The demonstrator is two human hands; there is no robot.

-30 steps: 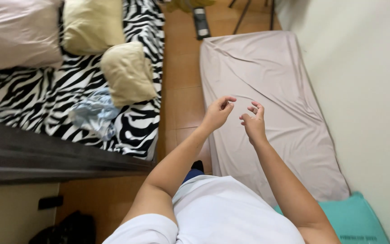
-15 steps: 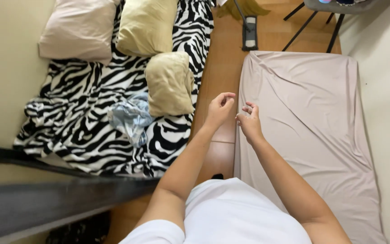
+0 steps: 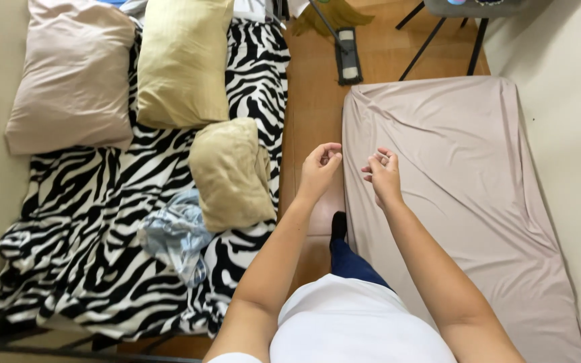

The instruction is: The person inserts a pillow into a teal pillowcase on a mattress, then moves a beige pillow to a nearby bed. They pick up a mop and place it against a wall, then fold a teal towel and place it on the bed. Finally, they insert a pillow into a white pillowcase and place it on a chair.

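The beige fitted sheet [image 3: 452, 195] covers the low mattress at the right of the frame; it looks light, soft and a little slippery, and is best gripped at its wrinkled left edge. Above that edge the right hand [image 3: 383, 173] and left hand [image 3: 319, 168] hover half-curled, holding nothing. At the left lies a zebra-striped blanket [image 3: 82, 228] with a folded yellow pillowcase [image 3: 231, 173].

Single head view, steeply downward, near hands, floor farther
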